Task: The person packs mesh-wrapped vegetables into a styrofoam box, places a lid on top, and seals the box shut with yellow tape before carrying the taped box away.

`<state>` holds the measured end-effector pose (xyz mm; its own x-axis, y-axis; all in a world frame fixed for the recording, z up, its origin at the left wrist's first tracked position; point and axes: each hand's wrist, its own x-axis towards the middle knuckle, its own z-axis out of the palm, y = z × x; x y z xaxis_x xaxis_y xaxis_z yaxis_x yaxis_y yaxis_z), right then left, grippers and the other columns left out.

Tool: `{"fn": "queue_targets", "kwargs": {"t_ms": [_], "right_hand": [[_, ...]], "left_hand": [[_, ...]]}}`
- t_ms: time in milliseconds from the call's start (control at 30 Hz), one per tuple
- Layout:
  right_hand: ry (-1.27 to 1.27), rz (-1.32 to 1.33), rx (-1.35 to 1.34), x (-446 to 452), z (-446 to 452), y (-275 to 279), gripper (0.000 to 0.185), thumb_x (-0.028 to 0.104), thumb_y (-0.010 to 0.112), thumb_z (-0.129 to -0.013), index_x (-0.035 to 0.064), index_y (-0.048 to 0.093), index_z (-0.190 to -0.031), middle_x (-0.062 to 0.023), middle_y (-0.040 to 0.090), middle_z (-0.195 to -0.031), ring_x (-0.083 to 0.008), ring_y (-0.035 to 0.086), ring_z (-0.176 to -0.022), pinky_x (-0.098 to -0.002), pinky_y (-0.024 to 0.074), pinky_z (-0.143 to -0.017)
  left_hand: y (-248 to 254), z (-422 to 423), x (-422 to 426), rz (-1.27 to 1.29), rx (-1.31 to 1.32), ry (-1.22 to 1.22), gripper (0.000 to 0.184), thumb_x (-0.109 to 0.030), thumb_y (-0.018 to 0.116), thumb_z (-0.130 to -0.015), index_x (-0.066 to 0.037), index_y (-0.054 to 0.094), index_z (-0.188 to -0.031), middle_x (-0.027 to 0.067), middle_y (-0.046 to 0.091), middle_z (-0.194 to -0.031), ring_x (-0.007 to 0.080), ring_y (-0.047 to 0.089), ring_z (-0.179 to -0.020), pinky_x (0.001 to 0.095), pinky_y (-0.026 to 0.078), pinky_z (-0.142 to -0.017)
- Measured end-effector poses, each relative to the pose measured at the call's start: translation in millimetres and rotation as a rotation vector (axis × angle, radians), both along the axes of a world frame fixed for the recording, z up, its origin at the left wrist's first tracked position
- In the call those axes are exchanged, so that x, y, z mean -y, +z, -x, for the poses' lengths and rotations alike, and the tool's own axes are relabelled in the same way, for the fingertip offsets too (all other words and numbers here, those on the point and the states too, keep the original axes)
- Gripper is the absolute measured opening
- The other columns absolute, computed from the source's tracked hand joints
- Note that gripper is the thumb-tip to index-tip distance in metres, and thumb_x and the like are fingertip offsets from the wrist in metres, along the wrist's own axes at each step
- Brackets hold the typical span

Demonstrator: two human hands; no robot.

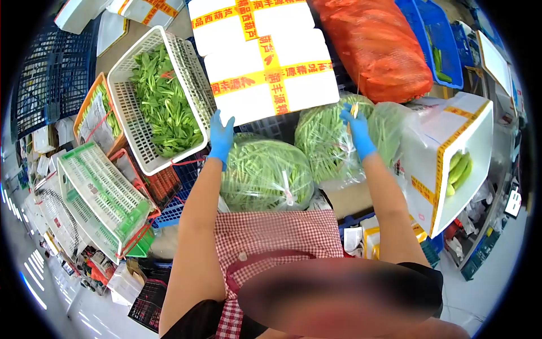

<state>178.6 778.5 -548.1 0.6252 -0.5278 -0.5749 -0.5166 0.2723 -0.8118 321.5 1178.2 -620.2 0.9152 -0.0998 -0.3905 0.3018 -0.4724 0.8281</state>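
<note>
My left hand [221,137], in a blue glove, is at the lower left corner of a white foam box [243,104] with yellow and red tape. Its thumb and fingers are apart, and it seems to touch the box edge. Gloved in blue too, my right hand [359,133] is closed round a small, thin, yellowish thing I cannot make out, over a clear bag of green beans [322,141]. Another tied bag of green beans [265,172] lies between my hands, near the checked apron.
A white crate of leafy greens [164,101] stands at the left, above green and white crates [104,189]. Orange net sacks [378,51] lie at the top right. An open foam box [446,164] with green produce stands at the right.
</note>
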Motion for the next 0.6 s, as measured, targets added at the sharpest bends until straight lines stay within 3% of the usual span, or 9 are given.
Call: {"fn": "queue_targets", "kwargs": {"t_ms": [67,100,267,367,467,500,567,600], "right_hand": [[0.021,0.091,0.067,9,-40,-26,0.037,0.010,0.065,-0.078,-0.0019,0.054,-0.112,-0.0029,0.059,-0.093,-0.0097,0.054,-0.079,-0.0245,0.0432,-0.070],[0.017,0.130,0.115,14,-62,-41,0.039,0.010,0.065,-0.078,-0.0025,0.053,-0.112,-0.0031,0.058,-0.094,-0.0102,0.053,-0.081,-0.0249,0.0434,-0.071],[0.032,0.446,0.235,41,-178,-105,0.044,0.014,0.067,-0.078,-0.0042,0.051,-0.114,-0.0058,0.058,-0.096,-0.0121,0.052,-0.085,-0.0271,0.0442,-0.076],[0.060,0.597,0.247,59,-239,-115,0.043,0.018,0.068,-0.077,-0.0034,0.052,-0.111,-0.0071,0.059,-0.090,-0.0120,0.052,-0.079,-0.0279,0.0459,-0.071],[0.098,0.563,0.177,78,-289,-131,0.036,0.026,0.067,-0.078,-0.0022,0.056,-0.098,-0.0050,0.058,-0.079,-0.0109,0.052,-0.070,-0.0255,0.0454,-0.062],[0.112,0.478,0.198,84,-299,-143,0.038,0.031,0.066,-0.078,-0.0011,0.058,-0.096,-0.0070,0.060,-0.078,-0.0118,0.053,-0.069,-0.0265,0.0454,-0.062],[0.111,0.552,0.075,84,-310,-173,0.038,0.033,0.065,-0.078,0.0000,0.059,-0.097,-0.0087,0.061,-0.078,-0.0135,0.056,-0.070,-0.0283,0.0464,-0.064],[0.162,0.665,0.003,81,-311,-179,0.040,0.034,0.065,-0.079,0.0016,0.059,-0.101,-0.0085,0.061,-0.086,-0.0143,0.056,-0.076,-0.0291,0.0464,-0.066]], "left_hand": [[26,-43,16,-0.189,0.089,-0.073,0.063,-0.030,0.063,-0.080,0.004,0.039,-0.127,0.0244,0.036,-0.131,0.0347,0.039,-0.119,0.0396,0.034,-0.098],[-32,-60,3,-0.037,0.108,0.035,0.067,-0.033,0.062,-0.080,0.004,0.036,-0.129,0.0247,0.035,-0.132,0.0361,0.038,-0.120,0.0401,0.033,-0.099],[-32,-137,24,-0.246,0.054,0.051,0.074,-0.040,0.062,-0.078,0.002,0.033,-0.132,0.0246,0.033,-0.134,0.0362,0.037,-0.121,0.0411,0.032,-0.099],[-62,-181,31,-0.288,0.249,0.029,0.072,-0.041,0.062,-0.078,0.004,0.035,-0.128,0.0235,0.038,-0.129,0.0343,0.044,-0.114,0.0394,0.038,-0.094],[-37,-222,46,0.139,-0.048,-0.077,0.064,-0.042,0.066,-0.076,0.003,0.041,-0.114,0.0190,0.049,-0.109,0.0297,0.052,-0.098,0.0377,0.044,-0.083],[-50,-231,48,0.091,-0.029,0.000,0.060,-0.042,0.067,-0.075,0.000,0.042,-0.109,0.0167,0.050,-0.102,0.0278,0.052,-0.093,0.0373,0.044,-0.080],[-77,-245,49,-0.014,0.005,0.149,0.055,-0.042,0.070,-0.072,-0.004,0.042,-0.099,0.0121,0.050,-0.089,0.0241,0.053,-0.084,0.0364,0.045,-0.075],[-81,-247,47,-0.021,0.021,0.159,0.054,-0.042,0.072,-0.071,-0.006,0.041,-0.098,0.0109,0.049,-0.086,0.0238,0.053,-0.082,0.0371,0.046,-0.074]]}}
